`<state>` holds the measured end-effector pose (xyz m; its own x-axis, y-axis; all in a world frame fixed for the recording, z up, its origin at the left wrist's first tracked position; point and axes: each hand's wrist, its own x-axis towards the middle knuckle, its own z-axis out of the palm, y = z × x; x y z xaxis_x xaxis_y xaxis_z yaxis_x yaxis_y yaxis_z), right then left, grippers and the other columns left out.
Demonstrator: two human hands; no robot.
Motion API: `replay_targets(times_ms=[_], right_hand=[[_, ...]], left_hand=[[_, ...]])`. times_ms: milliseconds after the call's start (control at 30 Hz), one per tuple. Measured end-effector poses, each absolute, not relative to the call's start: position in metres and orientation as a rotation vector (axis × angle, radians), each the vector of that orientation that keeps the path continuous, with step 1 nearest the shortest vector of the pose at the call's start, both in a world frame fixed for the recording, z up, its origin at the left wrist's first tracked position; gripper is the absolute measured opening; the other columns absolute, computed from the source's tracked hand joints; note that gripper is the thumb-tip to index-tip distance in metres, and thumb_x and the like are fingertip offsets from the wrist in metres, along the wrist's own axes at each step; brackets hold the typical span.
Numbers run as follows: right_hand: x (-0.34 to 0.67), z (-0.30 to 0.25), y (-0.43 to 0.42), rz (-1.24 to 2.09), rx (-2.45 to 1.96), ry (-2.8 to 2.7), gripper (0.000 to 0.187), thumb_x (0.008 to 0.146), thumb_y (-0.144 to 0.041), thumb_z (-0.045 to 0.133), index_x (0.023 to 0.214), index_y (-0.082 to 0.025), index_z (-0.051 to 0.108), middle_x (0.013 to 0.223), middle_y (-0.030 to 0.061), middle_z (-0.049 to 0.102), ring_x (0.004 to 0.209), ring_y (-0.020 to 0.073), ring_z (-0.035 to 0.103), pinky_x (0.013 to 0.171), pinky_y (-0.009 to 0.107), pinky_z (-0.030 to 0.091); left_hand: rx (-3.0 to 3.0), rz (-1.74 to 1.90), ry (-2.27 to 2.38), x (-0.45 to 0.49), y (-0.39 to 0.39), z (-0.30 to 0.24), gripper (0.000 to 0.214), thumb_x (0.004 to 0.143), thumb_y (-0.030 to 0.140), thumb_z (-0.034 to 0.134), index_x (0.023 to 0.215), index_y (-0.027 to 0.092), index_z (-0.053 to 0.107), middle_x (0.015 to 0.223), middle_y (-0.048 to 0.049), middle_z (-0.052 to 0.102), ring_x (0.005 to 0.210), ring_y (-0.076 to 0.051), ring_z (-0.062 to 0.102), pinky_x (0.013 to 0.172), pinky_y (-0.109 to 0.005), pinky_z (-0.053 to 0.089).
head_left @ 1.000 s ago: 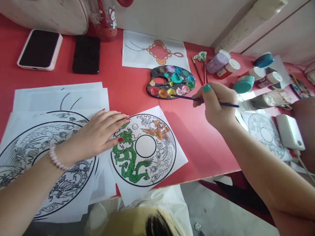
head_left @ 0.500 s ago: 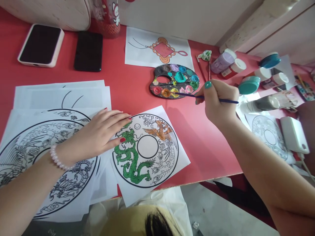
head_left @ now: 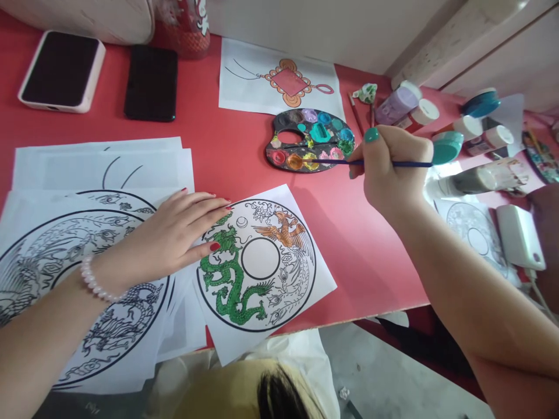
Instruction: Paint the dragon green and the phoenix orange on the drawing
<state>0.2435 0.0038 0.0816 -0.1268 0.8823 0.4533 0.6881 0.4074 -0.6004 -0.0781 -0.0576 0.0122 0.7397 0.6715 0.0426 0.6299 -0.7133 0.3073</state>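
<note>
My left hand (head_left: 179,233) lies flat with fingers stretched out, pressing on the left edge of a round dragon-and-phoenix drawing (head_left: 262,267); the dragon is painted green and the phoenix orange. My right hand (head_left: 393,169) is closed in a pinch on a thin blue paintbrush (head_left: 410,164). The brush tip reaches left into the orange and yellow wells of a dark oval paint palette (head_left: 311,141) on the red table (head_left: 218,151).
A stack of uncoloured line drawings (head_left: 65,256) lies at the left. Two phones (head_left: 61,70) (head_left: 151,82) rest at the back left. A partly painted knot drawing (head_left: 279,78) sits behind the palette. Paint jars (head_left: 419,113), spare brushes (head_left: 356,116) and a white charger (head_left: 519,235) crowd the right.
My right hand has carried the brush a little left and away from me, bringing its tip onto the palette's wells. My left hand stays put on the drawing.
</note>
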Motion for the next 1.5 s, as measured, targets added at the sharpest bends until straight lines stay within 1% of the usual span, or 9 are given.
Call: replay_targets(times_ms=[433, 567, 767, 1033, 1100, 1200, 1300, 1367, 1500], right_hand=[[0.240, 0.083, 0.008, 0.321, -1.328, -1.891, 0.034, 0.085, -0.015, 0.044, 0.052, -0.018, 0.051, 0.042, -0.0046, 0.048, 0.040, 0.0048, 0.045, 0.042, 0.020, 0.034], [0.238, 0.084, 0.008, 0.306, -1.324, -1.865, 0.036, 0.085, -0.013, 0.043, 0.050, -0.017, 0.050, 0.040, -0.0069, 0.043, 0.036, 0.0034, 0.039, 0.040, 0.019, 0.029], [0.238, 0.083, 0.008, 0.273, -1.301, -1.888, 0.038, 0.086, -0.014, 0.045, 0.049, -0.017, 0.047, 0.040, -0.0071, 0.042, 0.037, 0.0036, 0.039, 0.041, 0.020, 0.028], [0.237, 0.087, 0.006, 0.338, -1.333, -1.798, 0.038, 0.083, -0.010, 0.044, 0.046, -0.016, 0.051, 0.037, -0.0057, 0.043, 0.035, 0.0037, 0.039, 0.039, 0.020, 0.029], [0.243, 0.086, 0.004, 0.424, -1.260, -1.710, 0.038, 0.085, -0.015, 0.044, 0.048, -0.016, 0.056, 0.038, -0.0043, 0.046, 0.035, 0.0047, 0.042, 0.040, 0.021, 0.032], [0.258, 0.078, -0.003, 0.648, -1.114, -1.540, 0.034, 0.089, -0.032, 0.048, 0.066, -0.016, 0.068, 0.050, -0.0002, 0.059, 0.042, 0.0094, 0.054, 0.044, 0.026, 0.044], [0.273, 0.063, -0.016, 0.966, -1.153, -1.372, 0.033, 0.087, -0.043, 0.052, 0.083, -0.017, 0.072, 0.071, 0.0065, 0.070, 0.063, 0.0173, 0.068, 0.057, 0.033, 0.054], [0.279, 0.051, -0.025, 1.096, -1.104, -1.343, 0.028, 0.081, -0.047, 0.062, 0.086, -0.021, 0.072, 0.081, 0.0058, 0.071, 0.080, 0.0200, 0.069, 0.064, 0.034, 0.056], [0.282, 0.033, -0.036, 1.059, -1.118, -1.394, 0.015, 0.081, -0.040, 0.065, 0.084, -0.026, 0.070, 0.081, 0.0012, 0.067, 0.079, 0.0155, 0.066, 0.069, 0.032, 0.055]], left_hand=[[2.664, 0.251, 1.001, -0.078, -0.058, 0.012, 0.053, 0.096, 0.047, 0.036, 0.143, 0.021, 0.035, 0.141, -0.0079, 0.045, 0.130, -0.028, 0.036, 0.113, -0.050, 0.021], [2.666, 0.237, 0.995, -0.079, -0.057, 0.011, 0.053, 0.096, 0.047, 0.037, 0.142, 0.020, 0.037, 0.141, -0.0086, 0.044, 0.130, -0.028, 0.036, 0.113, -0.050, 0.020], [2.654, 0.232, 0.996, -0.079, -0.057, 0.010, 0.053, 0.096, 0.046, 0.037, 0.142, 0.020, 0.037, 0.141, -0.0088, 0.044, 0.130, -0.029, 0.036, 0.113, -0.050, 0.021], [2.648, 0.218, 1.012, -0.079, -0.057, 0.010, 0.053, 0.096, 0.045, 0.039, 0.144, 0.023, 0.033, 0.143, -0.0075, 0.043, 0.131, -0.028, 0.036, 0.113, -0.051, 0.021], [2.657, 0.220, 1.011, -0.079, -0.058, 0.010, 0.053, 0.096, 0.045, 0.038, 0.144, 0.022, 0.033, 0.143, -0.0076, 0.043, 0.131, -0.028, 0.036, 0.113, -0.050, 0.021], [2.678, 0.245, 1.005, -0.079, -0.058, 0.011, 0.054, 0.097, 0.047, 0.037, 0.143, 0.020, 0.034, 0.142, -0.0086, 0.044, 0.130, -0.028, 0.036, 0.114, -0.049, 0.020], [2.679, 0.273, 0.986, -0.078, -0.058, 0.012, 0.055, 0.096, 0.048, 0.037, 0.142, 0.019, 0.035, 0.141, -0.0093, 0.044, 0.130, -0.028, 0.035, 0.113, -0.047, 0.021], [2.674, 0.287, 0.966, -0.079, -0.057, 0.013, 0.054, 0.096, 0.048, 0.037, 0.142, 0.019, 0.036, 0.140, -0.0088, 0.045, 0.130, -0.028, 0.035, 0.113, -0.045, 0.023], [2.660, 0.267, 0.967, -0.079, -0.057, 0.013, 0.053, 0.096, 0.046, 0.037, 0.143, 0.022, 0.033, 0.140, -0.0066, 0.046, 0.129, -0.027, 0.036, 0.113, -0.047, 0.021]])
